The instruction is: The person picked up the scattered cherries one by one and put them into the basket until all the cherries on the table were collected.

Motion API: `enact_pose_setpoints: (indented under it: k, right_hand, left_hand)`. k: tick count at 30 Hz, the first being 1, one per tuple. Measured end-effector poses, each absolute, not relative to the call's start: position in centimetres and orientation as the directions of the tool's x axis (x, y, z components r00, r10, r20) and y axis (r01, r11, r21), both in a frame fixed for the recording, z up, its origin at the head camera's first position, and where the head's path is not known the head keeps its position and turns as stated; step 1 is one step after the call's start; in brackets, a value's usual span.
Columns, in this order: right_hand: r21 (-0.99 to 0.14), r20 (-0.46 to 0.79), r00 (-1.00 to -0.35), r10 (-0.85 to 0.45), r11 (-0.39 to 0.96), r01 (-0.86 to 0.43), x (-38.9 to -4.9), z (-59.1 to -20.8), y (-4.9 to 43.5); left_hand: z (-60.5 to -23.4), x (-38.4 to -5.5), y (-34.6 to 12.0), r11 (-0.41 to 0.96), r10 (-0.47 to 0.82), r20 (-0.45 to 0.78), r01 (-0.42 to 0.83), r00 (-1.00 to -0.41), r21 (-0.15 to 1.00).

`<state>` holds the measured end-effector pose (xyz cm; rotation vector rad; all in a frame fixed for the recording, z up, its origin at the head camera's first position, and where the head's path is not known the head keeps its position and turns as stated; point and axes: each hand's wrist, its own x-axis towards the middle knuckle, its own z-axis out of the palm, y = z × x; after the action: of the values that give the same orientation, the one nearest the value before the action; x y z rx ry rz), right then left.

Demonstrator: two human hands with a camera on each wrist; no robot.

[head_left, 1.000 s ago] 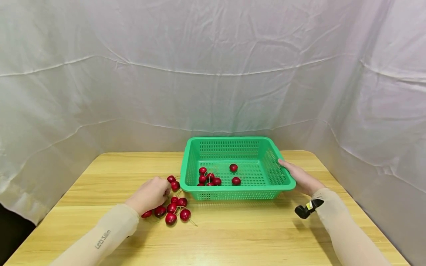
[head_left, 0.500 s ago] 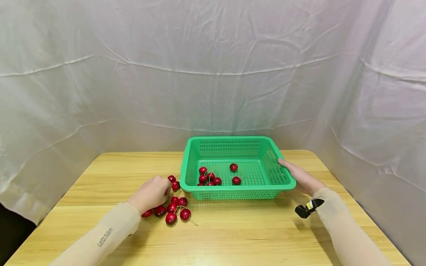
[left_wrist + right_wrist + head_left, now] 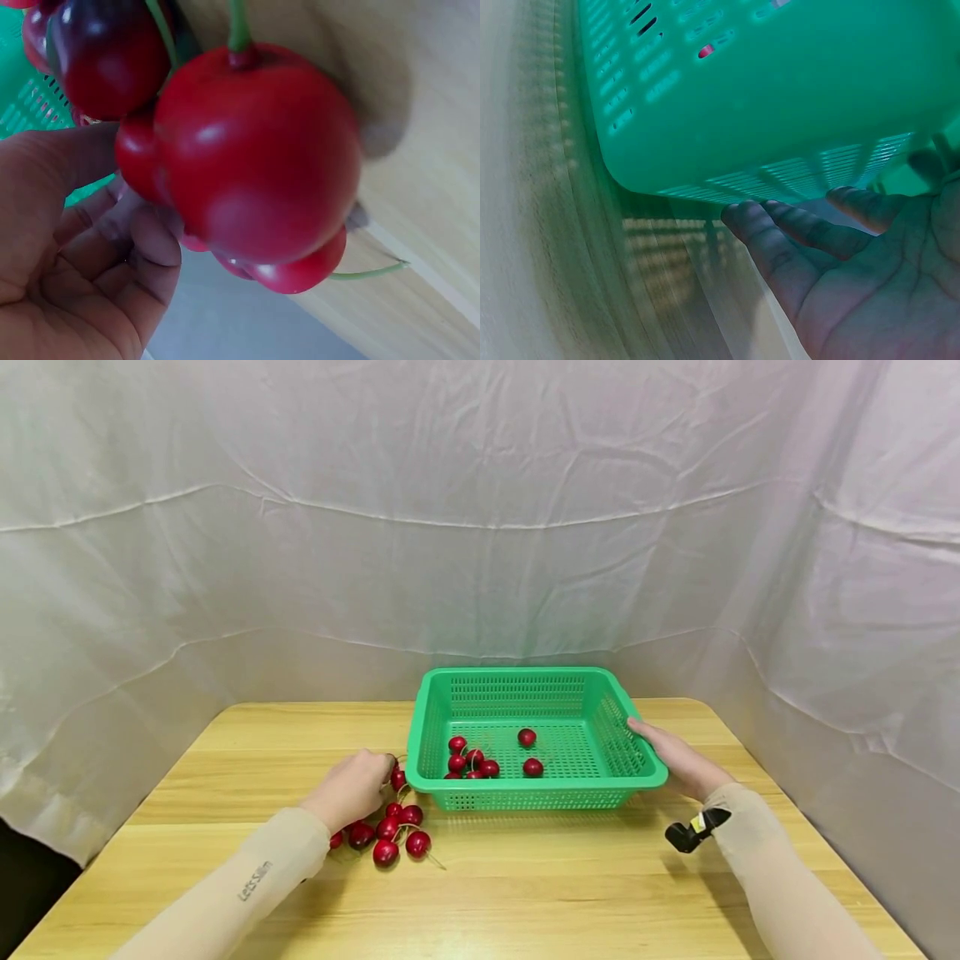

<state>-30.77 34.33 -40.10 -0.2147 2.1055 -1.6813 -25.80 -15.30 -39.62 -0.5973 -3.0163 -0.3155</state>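
Note:
My left hand is at the left end of the green plastic basket, over a cluster of dark red cherries with thin stems. In the left wrist view its thumb and curled fingers pinch a small cherry, partly hidden behind a large cherry close to the camera. My right hand holds the basket's right end, thumb over the rim and fingers against the outer wall. In the right wrist view those fingers lie along the slotted green side. Several cherries lie inside the basket.
The wooden table has its far edge just behind the basket. Pale cloth hangs round the back and sides. A black wrist camera sticks out from the right sleeve.
My left hand has slid a little right and away from me, now covering most of the farthest loose cherry. The cherry beside it has shifted slightly right. Basket and right hand stay put.

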Motion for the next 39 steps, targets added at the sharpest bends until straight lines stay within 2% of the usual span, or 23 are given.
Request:
enact_pose_setpoints:
  k: [9, 19, 26, 34, 39]
  right_hand:
    - [-0.959, -0.238, -0.891, -0.388, 0.237, 0.154, -30.7, -40.0, 34.2]
    - [-0.96, -0.236, -0.891, -0.387, 0.236, 0.152, -30.6, -40.0, 34.2]
    - [-0.961, -0.231, -0.891, -0.39, 0.235, 0.146, -30.6, -40.0, 34.2]
    - [-0.96, -0.226, -0.892, -0.392, 0.244, 0.137, -30.7, -40.0, 34.3]
    - [-0.962, -0.226, -0.89, -0.396, 0.235, 0.14, -30.7, -40.1, 34.3]
  left_hand:
    - [-39.0, -26.1, -15.9, 0.918, 0.352, 0.077, 0.36, -0.933, 0.167]
    - [-37.6, -26.5, -16.5, 0.92, 0.354, 0.158, 0.373, -0.922, 0.116]
    - [-36.3, -26.8, -16.9, 0.912, 0.337, 0.152, 0.362, -0.929, 0.192]
    - [-35.5, -27.1, -17.4, 0.872, 0.391, 0.288, 0.452, -0.875, 0.19]
    - [-34.8, -27.2, -17.7, 0.866, 0.37, 0.279, 0.438, -0.886, 0.24]
